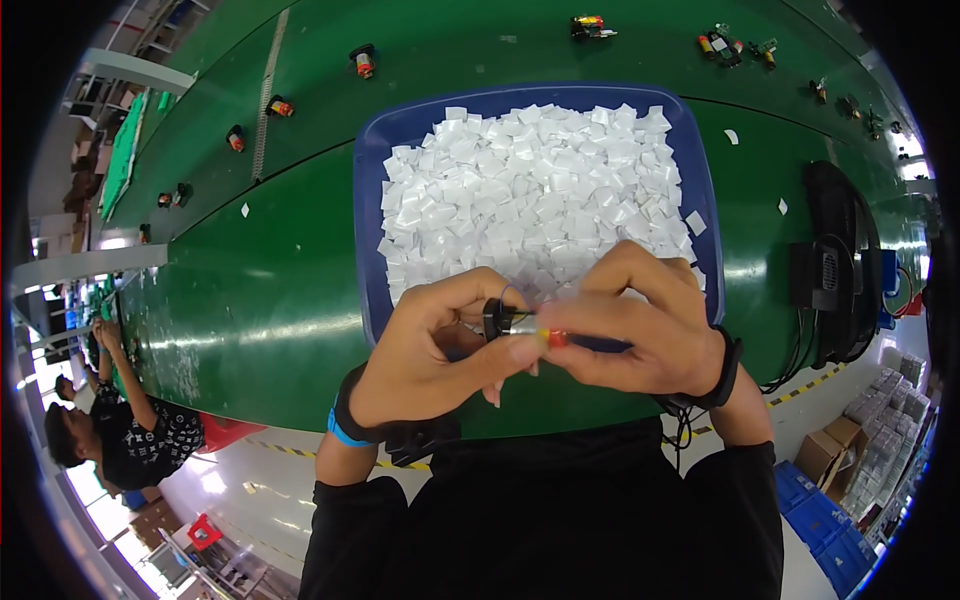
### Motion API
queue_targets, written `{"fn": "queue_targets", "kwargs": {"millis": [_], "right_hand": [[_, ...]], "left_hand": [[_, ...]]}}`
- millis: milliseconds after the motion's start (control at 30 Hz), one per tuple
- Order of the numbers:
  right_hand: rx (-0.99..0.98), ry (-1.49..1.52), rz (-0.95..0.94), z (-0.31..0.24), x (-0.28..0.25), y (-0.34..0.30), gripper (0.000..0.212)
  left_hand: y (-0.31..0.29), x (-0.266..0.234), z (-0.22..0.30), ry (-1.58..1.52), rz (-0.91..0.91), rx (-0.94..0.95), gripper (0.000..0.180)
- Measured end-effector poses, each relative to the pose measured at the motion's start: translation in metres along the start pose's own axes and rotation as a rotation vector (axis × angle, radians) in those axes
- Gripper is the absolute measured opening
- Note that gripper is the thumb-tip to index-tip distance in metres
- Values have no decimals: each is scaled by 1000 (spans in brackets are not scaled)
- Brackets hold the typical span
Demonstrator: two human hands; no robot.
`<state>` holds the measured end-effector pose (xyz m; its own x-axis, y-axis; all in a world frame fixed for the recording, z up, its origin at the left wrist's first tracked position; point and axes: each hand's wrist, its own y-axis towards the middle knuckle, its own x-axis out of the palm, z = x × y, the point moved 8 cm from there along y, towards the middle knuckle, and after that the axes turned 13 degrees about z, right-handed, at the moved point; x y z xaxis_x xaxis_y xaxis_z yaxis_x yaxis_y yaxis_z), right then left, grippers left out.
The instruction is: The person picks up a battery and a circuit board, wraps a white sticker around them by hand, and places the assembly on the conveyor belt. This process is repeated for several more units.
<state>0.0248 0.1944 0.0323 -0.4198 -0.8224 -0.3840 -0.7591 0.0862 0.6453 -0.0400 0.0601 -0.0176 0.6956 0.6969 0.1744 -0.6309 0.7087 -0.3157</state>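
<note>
In front of my chest, just over the near edge of a blue tray [368, 200], my left hand [425, 350] grips a small cylindrical electronic part [522, 325]. The part lies roughly level, with a black end at the left, a silver middle and a yellow-red end at the right. A thin dark wire shows above it. My right hand [650, 325] is closed, its thumb and fingers pinching the red end; its fingertips are smeared by motion. Many small white square pieces [530, 190] fill the tray behind my hands.
Similar small parts lie scattered on the green conveyor [480, 70] beyond the tray. A black device [840, 260] with cables stands at the right. Stray white pieces lie on the green table [270, 310]. Another person [130, 430] works at the far left.
</note>
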Motion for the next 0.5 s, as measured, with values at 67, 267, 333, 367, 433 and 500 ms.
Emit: {"fn": "queue_targets", "kwargs": {"millis": [67,267,333,367,433,500], "right_hand": [[-16,-2,-10,-2,2,0,35],[47,-32,-40,1,9,-1,38],[70,0,-67,3,11,-2,37],[93,33,-93,5,13,-3,37],[117,66,-119,8,15,-5,37],[77,82,-107,8,15,-6,37]], "left_hand": [[1,-1,-2,42,9,-13,20],[1,1,-2,104,-22,-77,17],[1,1,-4,125,-33,-90,17],[0,3,-5,139,-51,-81,16],[-2,5,-7,167,-87,-66,15],[-2,6,-5,131,-81,-68,15]]}}
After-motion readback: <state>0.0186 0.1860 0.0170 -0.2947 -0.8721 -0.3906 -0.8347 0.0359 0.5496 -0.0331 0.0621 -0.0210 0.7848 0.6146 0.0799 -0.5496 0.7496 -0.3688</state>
